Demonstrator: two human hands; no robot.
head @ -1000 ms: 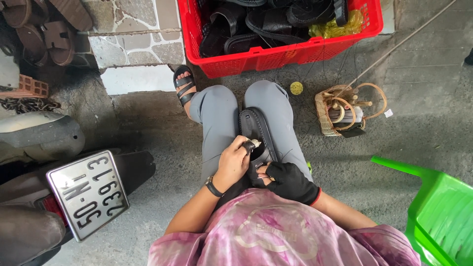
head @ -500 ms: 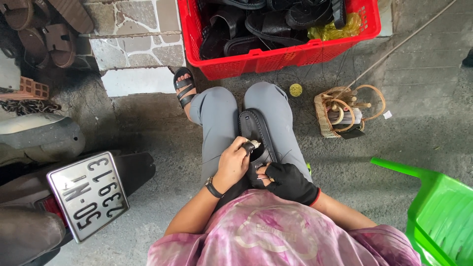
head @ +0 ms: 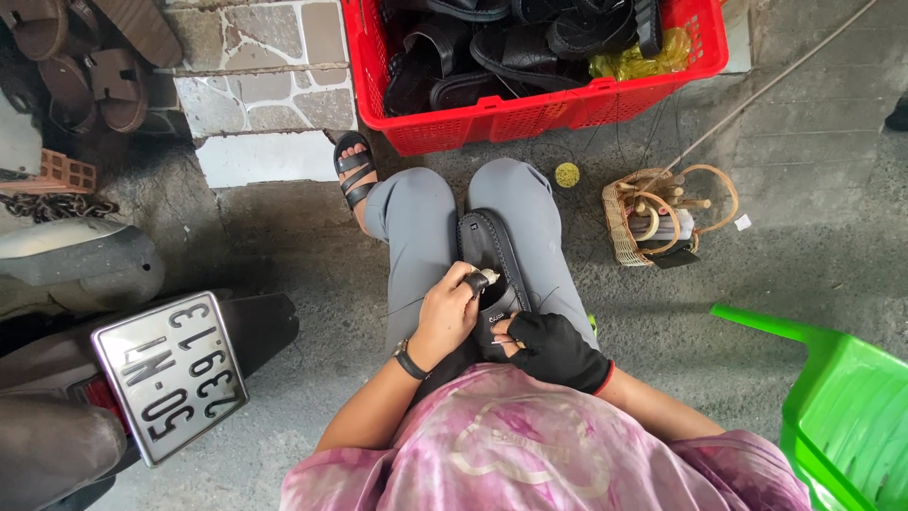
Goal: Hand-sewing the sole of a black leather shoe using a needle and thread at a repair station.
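A black loafer-style shoe [head: 492,251] lies between my knees, toe pointing away from me. My left hand [head: 446,320], with a dark watch at the wrist, pinches a small pale-handled tool [head: 478,280] against the shoe's rim near the heel. My right hand [head: 556,350] wears a black fingerless glove and grips the shoe's heel end from the right. A thin thread runs off to the left from under my left hand.
A red plastic crate [head: 530,114] of black sandals stands in front of my knees. A small wicker basket [head: 653,218] with tools and a yellow disc [head: 567,174] sit to the right. A green plastic chair [head: 842,416] is at right, a motorbike's rear with plate [head: 170,374] at left.
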